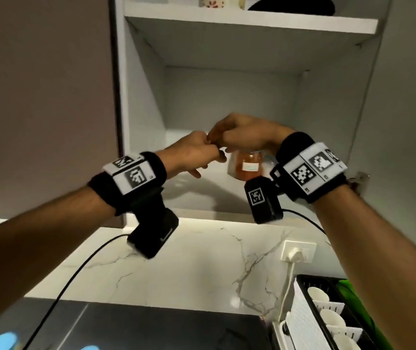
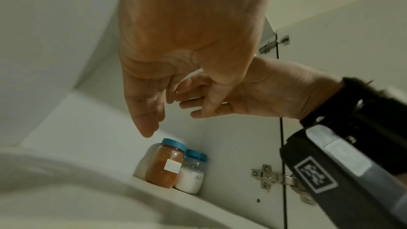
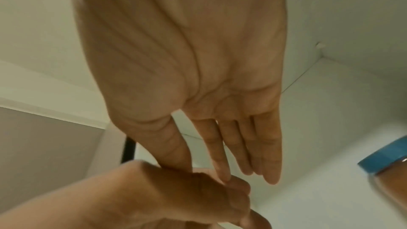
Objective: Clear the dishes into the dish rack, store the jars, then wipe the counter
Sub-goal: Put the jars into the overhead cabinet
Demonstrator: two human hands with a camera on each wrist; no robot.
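Observation:
Two blue-lidded jars stand together at the back right of the open cabinet's lower shelf (image 2: 92,128): one with orange powder (image 2: 166,164) and one with white salt (image 2: 191,175). In the head view the orange jar (image 1: 248,165) shows between my wrists, and the salt jar is mostly hidden by my right wrist. My left hand (image 1: 194,157) and right hand (image 1: 242,137) meet in front of the shelf, above the jars. The right hand's straight fingers (image 3: 242,154) touch the back of my left hand (image 3: 198,198). My left fingers (image 2: 149,111) hang relaxed. Neither hand holds anything.
A dish rack (image 1: 310,277) holding white cups (image 1: 318,295) sits at the lower right, under a wall socket (image 1: 298,251) on the marble backsplash. The upper shelf carries a mug (image 1: 222,1) and a black dish (image 1: 290,6). A door hinge (image 2: 270,177) is right of the jars. A dark counter (image 1: 151,324) lies below.

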